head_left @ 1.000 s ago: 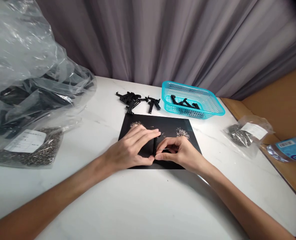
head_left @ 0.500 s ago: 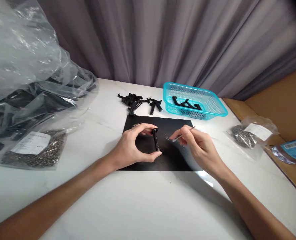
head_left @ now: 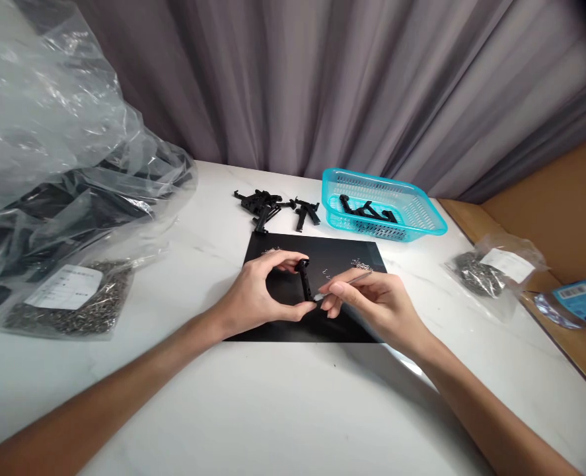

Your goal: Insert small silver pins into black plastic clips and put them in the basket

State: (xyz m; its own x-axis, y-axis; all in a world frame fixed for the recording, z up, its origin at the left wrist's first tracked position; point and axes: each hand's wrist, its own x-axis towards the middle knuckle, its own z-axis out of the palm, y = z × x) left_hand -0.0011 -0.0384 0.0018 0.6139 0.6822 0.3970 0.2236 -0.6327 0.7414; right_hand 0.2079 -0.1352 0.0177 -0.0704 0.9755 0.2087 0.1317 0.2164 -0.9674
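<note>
My left hand [head_left: 256, 287] grips a narrow black plastic part [head_left: 305, 280] by its two ends, between thumb and fingers, above a black mat [head_left: 329, 248]. In my right hand [head_left: 384, 304] is a thin metal tool [head_left: 358, 277], pinched like a pen. Its pale tip is at the lower end of the black part, close to my left thumb; whether it touches cannot be made out. Small shiny metal pieces [head_left: 361, 264] lie on the mat just beyond my right hand. Another small pile [head_left: 271, 251] shows partly behind my left fingers.
Several black plastic parts [head_left: 263, 206] lie behind the mat. A blue basket [head_left: 434, 221] holds more of them. Bags of small metal pieces lie at left [head_left: 89, 317] and right [head_left: 478, 274]. A large clear plastic bag [head_left: 74, 132] fills the far left, and a grey curtain [head_left: 273, 79] hangs behind.
My right hand has moved left and toward me, bringing the tool tip to the lower end of the black part. The metal pieces it covered now show. My left hand has barely shifted.
</note>
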